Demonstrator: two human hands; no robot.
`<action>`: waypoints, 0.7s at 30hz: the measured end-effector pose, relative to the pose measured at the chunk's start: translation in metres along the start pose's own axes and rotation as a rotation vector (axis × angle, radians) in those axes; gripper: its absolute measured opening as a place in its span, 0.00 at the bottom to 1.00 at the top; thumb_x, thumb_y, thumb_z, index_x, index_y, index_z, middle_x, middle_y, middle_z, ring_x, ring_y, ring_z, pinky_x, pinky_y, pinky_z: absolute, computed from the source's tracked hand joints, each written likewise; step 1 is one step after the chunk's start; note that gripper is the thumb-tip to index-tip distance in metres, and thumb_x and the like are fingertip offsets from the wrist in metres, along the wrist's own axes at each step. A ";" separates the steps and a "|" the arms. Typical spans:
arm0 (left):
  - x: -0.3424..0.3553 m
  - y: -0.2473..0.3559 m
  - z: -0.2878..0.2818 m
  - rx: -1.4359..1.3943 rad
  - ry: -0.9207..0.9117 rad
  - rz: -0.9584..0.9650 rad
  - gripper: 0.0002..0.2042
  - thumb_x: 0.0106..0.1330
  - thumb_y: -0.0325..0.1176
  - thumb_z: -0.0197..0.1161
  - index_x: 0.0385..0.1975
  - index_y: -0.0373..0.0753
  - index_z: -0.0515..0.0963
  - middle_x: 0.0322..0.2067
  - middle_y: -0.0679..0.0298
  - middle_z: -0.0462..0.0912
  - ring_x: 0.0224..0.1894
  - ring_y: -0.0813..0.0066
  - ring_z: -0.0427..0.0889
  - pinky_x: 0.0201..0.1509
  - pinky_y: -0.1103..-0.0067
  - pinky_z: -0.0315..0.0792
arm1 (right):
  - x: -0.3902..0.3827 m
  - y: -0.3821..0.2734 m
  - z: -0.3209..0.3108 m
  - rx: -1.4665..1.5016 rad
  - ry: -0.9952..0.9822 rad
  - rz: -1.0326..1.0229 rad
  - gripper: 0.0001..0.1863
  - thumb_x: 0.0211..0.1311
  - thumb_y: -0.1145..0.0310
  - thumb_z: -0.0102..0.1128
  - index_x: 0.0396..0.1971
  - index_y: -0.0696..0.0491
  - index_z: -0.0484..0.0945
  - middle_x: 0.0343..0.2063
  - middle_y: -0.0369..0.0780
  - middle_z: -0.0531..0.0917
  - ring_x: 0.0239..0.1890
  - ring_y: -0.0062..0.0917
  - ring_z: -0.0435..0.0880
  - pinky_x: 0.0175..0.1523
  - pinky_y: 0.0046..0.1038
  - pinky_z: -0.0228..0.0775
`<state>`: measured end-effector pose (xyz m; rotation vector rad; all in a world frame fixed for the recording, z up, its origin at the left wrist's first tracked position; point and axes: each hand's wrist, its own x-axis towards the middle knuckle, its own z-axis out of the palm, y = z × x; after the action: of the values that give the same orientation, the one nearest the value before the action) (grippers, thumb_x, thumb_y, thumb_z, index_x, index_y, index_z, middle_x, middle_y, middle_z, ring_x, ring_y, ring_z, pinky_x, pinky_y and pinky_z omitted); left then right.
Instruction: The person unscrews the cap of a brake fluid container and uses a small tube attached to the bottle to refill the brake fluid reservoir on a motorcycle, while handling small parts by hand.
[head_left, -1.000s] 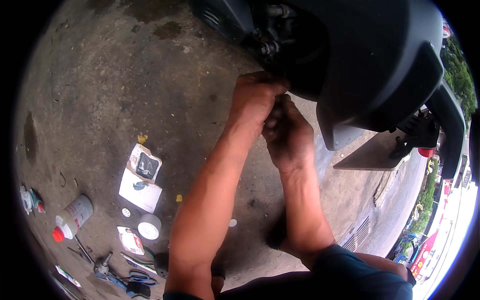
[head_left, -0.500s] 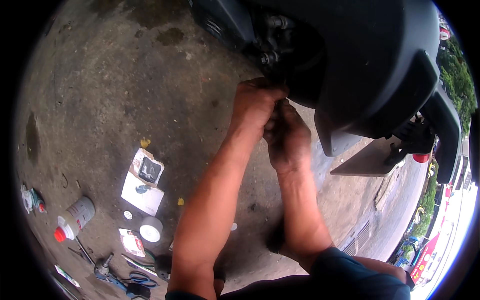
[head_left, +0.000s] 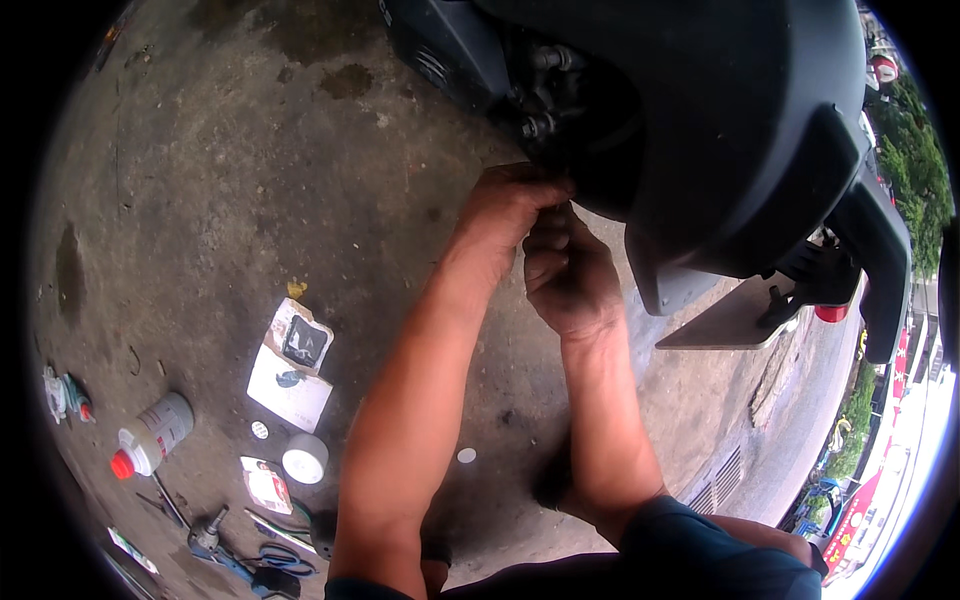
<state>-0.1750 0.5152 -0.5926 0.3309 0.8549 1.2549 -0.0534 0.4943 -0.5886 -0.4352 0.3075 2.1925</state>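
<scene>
The dark underside of a scooter [head_left: 740, 130] fills the upper right, with its wheel [head_left: 600, 150] deep in shadow. My left hand [head_left: 505, 210] reaches to the lower edge of that wheel area, fingers curled and pressed together. Just below and to its right, my right hand [head_left: 575, 280] is closed too, palm side partly showing, its fingertips close to the left hand's. Both hands look smudged with dirt. Whatever lies between the fingers is too dark and small to name. Metal fittings [head_left: 540, 125] show above the left hand.
On the concrete floor at left lie an opened white carton [head_left: 290, 395], a white tub [head_left: 305, 458], a bottle with a red cap [head_left: 155, 435], a power tool [head_left: 225, 550] and blue-handled scissors [head_left: 287, 560]. A plate [head_left: 725, 325] hangs below the scooter's rear.
My right hand has drawn slightly down and left, turning so more of its curled fingers show. My left hand stays near the wheel. The whole view has shifted a little.
</scene>
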 end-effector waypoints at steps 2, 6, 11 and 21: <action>-0.002 0.004 0.005 0.122 0.050 0.030 0.09 0.58 0.32 0.62 0.26 0.31 0.80 0.25 0.63 0.80 0.28 0.75 0.77 0.29 0.76 0.69 | -0.002 0.008 0.000 -0.046 0.064 -0.061 0.10 0.72 0.67 0.47 0.45 0.54 0.75 0.33 0.34 0.78 0.28 0.17 0.73 0.27 0.15 0.64; -0.002 0.003 0.018 0.508 0.184 0.150 0.10 0.58 0.33 0.63 0.26 0.31 0.80 0.24 0.63 0.81 0.27 0.75 0.77 0.31 0.75 0.69 | -0.008 0.027 0.018 -0.613 0.319 -0.424 0.10 0.71 0.63 0.50 0.42 0.52 0.75 0.31 0.33 0.78 0.26 0.17 0.73 0.25 0.15 0.64; -0.012 0.009 0.008 0.162 0.082 0.024 0.10 0.57 0.33 0.63 0.25 0.31 0.81 0.20 0.63 0.79 0.26 0.75 0.78 0.29 0.73 0.69 | -0.008 0.009 0.011 -0.523 0.255 -0.266 0.10 0.72 0.61 0.49 0.41 0.49 0.76 0.28 0.30 0.77 0.22 0.14 0.71 0.23 0.14 0.61; -0.011 -0.004 0.022 0.587 0.309 0.380 0.07 0.54 0.30 0.66 0.24 0.32 0.80 0.19 0.64 0.79 0.19 0.75 0.74 0.24 0.71 0.69 | 0.000 0.030 0.028 -0.687 0.515 -0.558 0.10 0.72 0.61 0.48 0.40 0.50 0.76 0.28 0.30 0.77 0.24 0.14 0.72 0.24 0.15 0.62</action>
<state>-0.1568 0.5093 -0.5763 0.8110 1.4801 1.4046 -0.0829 0.4861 -0.5611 -1.2986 -0.2929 1.5548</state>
